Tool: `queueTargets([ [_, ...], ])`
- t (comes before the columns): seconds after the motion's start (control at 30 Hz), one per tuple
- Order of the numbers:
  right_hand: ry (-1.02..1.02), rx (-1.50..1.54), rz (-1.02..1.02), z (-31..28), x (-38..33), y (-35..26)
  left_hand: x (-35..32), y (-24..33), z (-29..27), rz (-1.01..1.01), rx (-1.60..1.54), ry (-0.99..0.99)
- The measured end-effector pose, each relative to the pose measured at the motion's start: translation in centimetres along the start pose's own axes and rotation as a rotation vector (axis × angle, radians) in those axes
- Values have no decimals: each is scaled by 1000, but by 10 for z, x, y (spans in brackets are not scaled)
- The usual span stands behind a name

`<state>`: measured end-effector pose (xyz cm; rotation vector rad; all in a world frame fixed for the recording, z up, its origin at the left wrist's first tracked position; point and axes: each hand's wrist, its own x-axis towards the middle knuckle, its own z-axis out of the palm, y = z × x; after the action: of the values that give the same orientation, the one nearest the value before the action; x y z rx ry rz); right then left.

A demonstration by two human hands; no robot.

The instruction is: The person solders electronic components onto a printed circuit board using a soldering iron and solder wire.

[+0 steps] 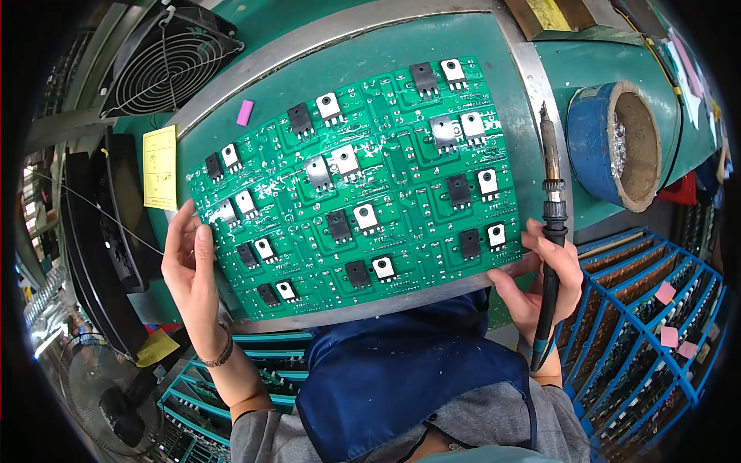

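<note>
A large green circuit board [401, 201] with several black and white-faced transistors in rows lies tilted over the bench in front of me. My left hand [191, 258] grips its left edge, thumb on the near side and fingers partly hidden beyond the edge. At the lower right corner, the thumb and fingers of my right hand [552, 282] are at the board's edge. A soldering iron [552, 231] with a black handle rests in that same hand, its tip pointing away from me and apart from the board.
The green bench [293, 85] has a metal rim. A blue round tub [598, 147] stands right, a black fan [170, 65] at back left. A yellow card [160, 167] and pink piece [245, 113] lie left. Blue racks [648, 309] of boards stand at lower right.
</note>
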<state>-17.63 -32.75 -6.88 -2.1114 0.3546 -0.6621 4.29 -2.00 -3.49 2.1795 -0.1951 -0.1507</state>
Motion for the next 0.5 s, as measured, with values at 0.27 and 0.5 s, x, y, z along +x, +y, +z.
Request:
queueTargets([
  [0.27,-115,-3,9,-7,2,-2,0,2,-4,-81,-124,-45],
  [0.5,-18,-2,38,-9,5,-3,3,-10,-12,-208,-379,-138],
])
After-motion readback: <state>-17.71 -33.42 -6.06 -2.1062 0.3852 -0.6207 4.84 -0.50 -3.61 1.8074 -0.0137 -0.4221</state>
